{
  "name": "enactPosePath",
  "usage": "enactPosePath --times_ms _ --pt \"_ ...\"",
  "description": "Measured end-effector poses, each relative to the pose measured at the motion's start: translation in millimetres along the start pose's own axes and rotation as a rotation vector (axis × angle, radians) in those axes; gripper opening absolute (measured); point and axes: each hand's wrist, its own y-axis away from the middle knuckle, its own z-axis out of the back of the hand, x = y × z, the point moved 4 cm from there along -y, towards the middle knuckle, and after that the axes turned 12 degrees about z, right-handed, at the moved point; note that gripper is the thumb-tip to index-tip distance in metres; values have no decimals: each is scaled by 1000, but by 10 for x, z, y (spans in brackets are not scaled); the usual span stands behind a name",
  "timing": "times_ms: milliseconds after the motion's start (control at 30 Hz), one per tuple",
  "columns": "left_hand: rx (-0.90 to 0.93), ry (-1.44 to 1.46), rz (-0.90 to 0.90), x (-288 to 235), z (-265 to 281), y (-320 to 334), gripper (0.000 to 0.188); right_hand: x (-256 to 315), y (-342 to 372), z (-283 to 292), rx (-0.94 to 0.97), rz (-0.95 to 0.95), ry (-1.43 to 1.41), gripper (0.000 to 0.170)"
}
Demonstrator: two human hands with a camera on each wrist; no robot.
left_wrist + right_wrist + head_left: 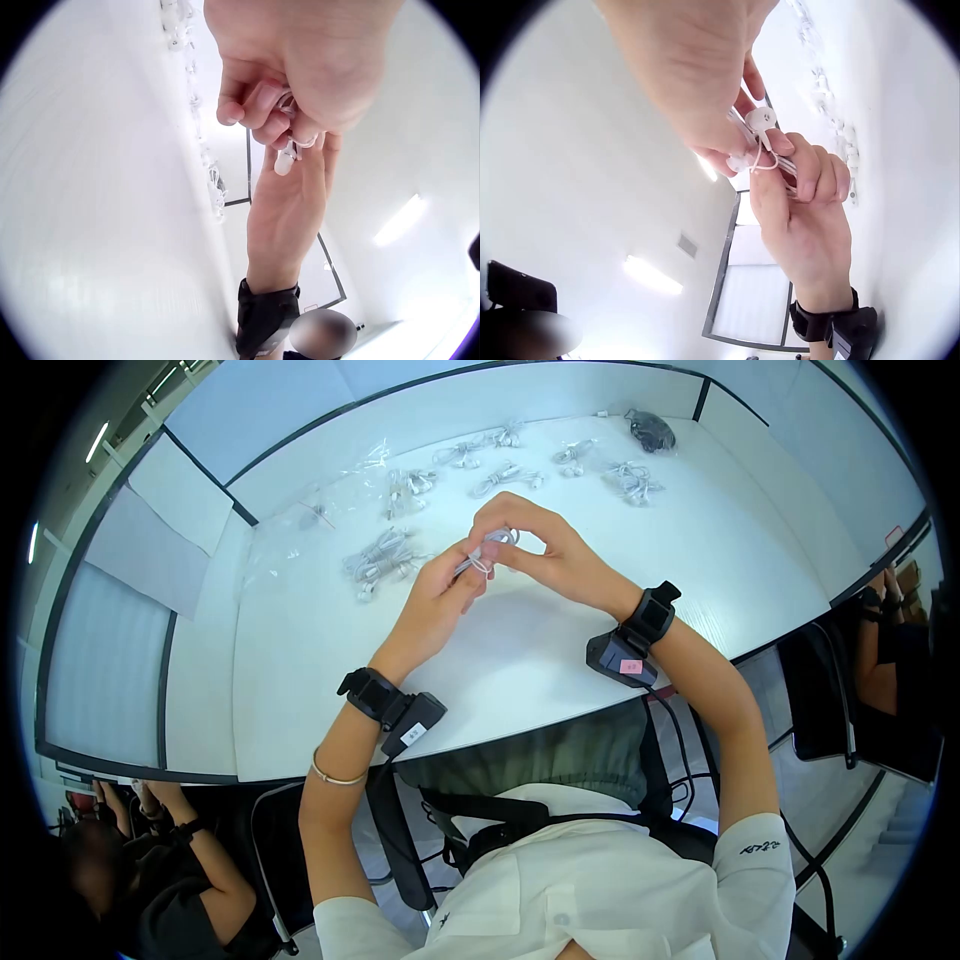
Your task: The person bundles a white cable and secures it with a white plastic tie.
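Note:
Both hands meet over the white table [530,690] around one bundle of white wired earphones [761,118]. My left hand [440,595] grips the folded cord between curled fingers and thumb. From the other side my right hand [560,550] pinches the bundle, its thumb and fingers arched into a ring. A round earbud and a small loop of cord stick out between the hands in the right wrist view. In the left wrist view a white tip [285,161] of the earphones pokes out below the left fingers; much of the cord is hidden inside the hands.
Beyond the hands lie several bundles of white cord, one large pile [380,557] at left and another bundle [632,482] at right. Clear plastic bags [315,520] lie at the back left, a dark bundle [652,430] at the back right. Low white partitions [800,490] edge the table.

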Motion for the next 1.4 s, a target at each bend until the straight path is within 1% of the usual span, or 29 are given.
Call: enactPosePath --times_ms 67,167,267,367,467,567,667,767,867,967,1067,1167,1300,1400 --pt "47 36 28 11 16 -10 34 6 -3 7 -2 19 -14 16" --pt "-33 125 43 -57 -23 25 28 13 2 20 65 -71 -4 17" --pt "45 183 28 53 84 -49 22 45 -8 -8 10 -106 29 24" --pt "28 252 41 91 112 -74 21 -31 11 -10 -49 -132 20 31" --pt "-9 251 28 68 81 -75 22 -95 53 -12 -56 -288 -77 32" --pt "-61 274 21 55 78 -69 22 -209 111 -60 -144 -328 -203 32" --pt "-143 336 1 30 104 -71 24 -165 89 -14 -160 -401 -248 31" --pt "24 230 -5 55 128 -84 24 -229 105 -12 -175 -435 -363 29" --pt "112 178 -2 33 83 -69 26 -229 94 9 -145 -441 -392 26" --pt "167 75 40 -13 14 -22 29 -227 95 34 -153 -401 -377 25" --pt "190 29 49 36 5 -19 31 -306 128 58 -53 -382 -402 20" --pt "228 -32 75 26 4 -23 30 -353 161 54 -23 -492 -414 17" --pt "229 -122 103 -1 -8 -1 26 -287 143 54 -10 -561 -413 18" --pt "230 -165 145 35 -20 2 24 -240 117 68 -36 -536 -418 21"
